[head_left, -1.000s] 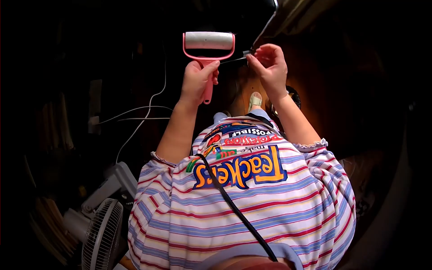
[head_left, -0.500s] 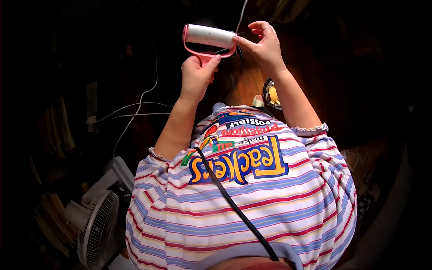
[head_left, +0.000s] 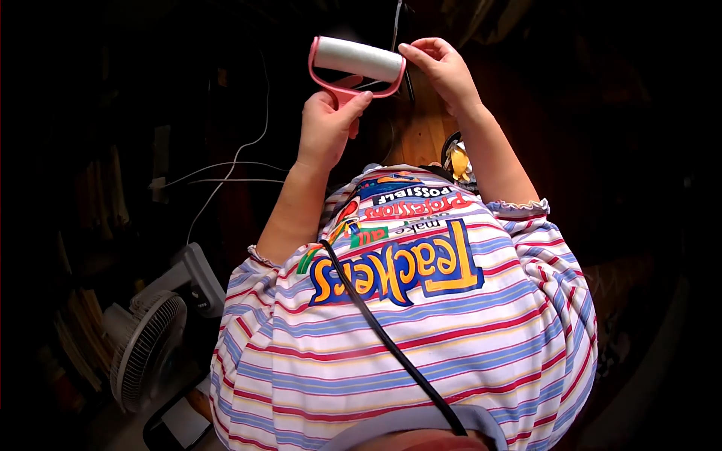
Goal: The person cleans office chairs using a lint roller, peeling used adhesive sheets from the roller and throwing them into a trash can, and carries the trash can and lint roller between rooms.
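Note:
My left hand [head_left: 326, 126] is wrapped round the handle of a lint roller, its thumb along the pink frame [head_left: 385, 94]. The lint roller's white roll [head_left: 357, 59] lies sideways, its right end tilted slightly down. At that right end is my right hand [head_left: 445, 71], thumb and forefinger pinched together close to the roll's upper corner. Whatever is between these fingertips is too small to make out. The other fingers of this hand are curled.
A black cord [head_left: 383, 334] hangs across the striped shirt [head_left: 421, 331]. To the left are a fan [head_left: 149, 349], thin white cables [head_left: 229, 177] and dim upright stacks. A round container with yellow things [head_left: 459, 161] stands by the right forearm, near wooden floor [head_left: 421, 139].
My right thumb has come off the roll's end and now meets the forefinger in a pinch slightly higher and to the right. The lint roller has shifted slightly to the right.

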A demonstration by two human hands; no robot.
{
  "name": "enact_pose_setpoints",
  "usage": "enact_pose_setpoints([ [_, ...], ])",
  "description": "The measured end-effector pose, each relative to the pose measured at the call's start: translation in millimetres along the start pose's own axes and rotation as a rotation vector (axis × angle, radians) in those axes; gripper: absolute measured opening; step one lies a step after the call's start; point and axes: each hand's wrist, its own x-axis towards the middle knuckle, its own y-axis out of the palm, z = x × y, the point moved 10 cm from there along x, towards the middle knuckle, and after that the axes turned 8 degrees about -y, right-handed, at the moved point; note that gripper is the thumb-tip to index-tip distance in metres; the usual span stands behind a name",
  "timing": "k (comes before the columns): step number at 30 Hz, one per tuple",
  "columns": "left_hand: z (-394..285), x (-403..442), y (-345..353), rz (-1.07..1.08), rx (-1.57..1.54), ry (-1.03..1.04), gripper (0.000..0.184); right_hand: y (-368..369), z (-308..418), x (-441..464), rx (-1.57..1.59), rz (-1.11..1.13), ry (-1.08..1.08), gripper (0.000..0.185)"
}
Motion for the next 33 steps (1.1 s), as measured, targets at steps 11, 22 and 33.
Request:
enact_pose_setpoints([
  [11, 14, 7, 14, 0.045, -0.073, -0.077, 0.02, -1, 23, -20, 0.05, 0.114, -0.146, 0.048],
  [22, 34, 12, 21, 0.128, -0.164, -0.165, 0.024, 6, -31, -26, 0.134, 0.236, 0.302, 0.041],
  [33, 44, 19, 22, 0.11, -0.185, -0.225, 0.024, -18, -23, -19, 0.041, 0.09, 0.079, 0.037],
])
